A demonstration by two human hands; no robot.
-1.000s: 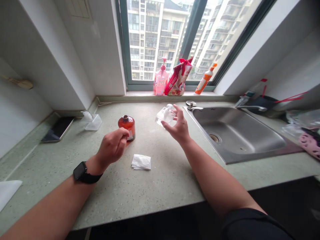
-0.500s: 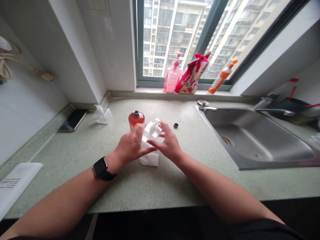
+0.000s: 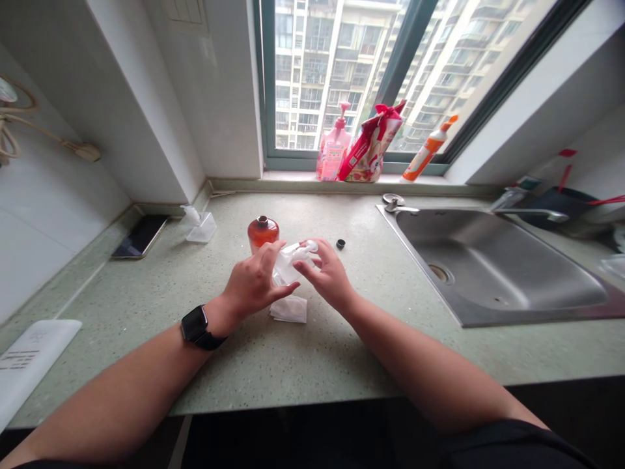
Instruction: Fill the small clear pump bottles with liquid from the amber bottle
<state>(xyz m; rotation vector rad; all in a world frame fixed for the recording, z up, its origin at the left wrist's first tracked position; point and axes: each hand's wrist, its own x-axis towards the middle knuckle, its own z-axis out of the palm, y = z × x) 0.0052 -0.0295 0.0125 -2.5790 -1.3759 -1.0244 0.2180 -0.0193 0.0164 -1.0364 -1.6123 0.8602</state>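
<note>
Both hands are raised over the counter around a small clear square pump bottle (image 3: 286, 267). My left hand (image 3: 251, 279) grips its body from the left, a black watch on the wrist. From the right, my right hand (image 3: 328, 272) has its fingers and thumb on the white pump head (image 3: 307, 248), which points toward it. Just behind stands an amber bottle (image 3: 262, 232) with an uncapped neck, partly hidden by my left hand. Below the hands a folded white tissue (image 3: 290, 311) lies on the counter. A black cap (image 3: 340, 243) rests beyond my right hand.
Toward the back left are another clear pump bottle (image 3: 200, 227) and a phone (image 3: 140, 236). A steel sink (image 3: 512, 260) takes up the right. Along the windowsill stand a pink pump bottle (image 3: 334, 151), a red bag (image 3: 374, 146) and an orange-white bottle (image 3: 430, 151). A white slab (image 3: 39, 358) lies left.
The pump bottle has tilted in my hands, its pump head now leaning right toward my right hand. The view has shifted slightly; the things on the counter look unmoved.
</note>
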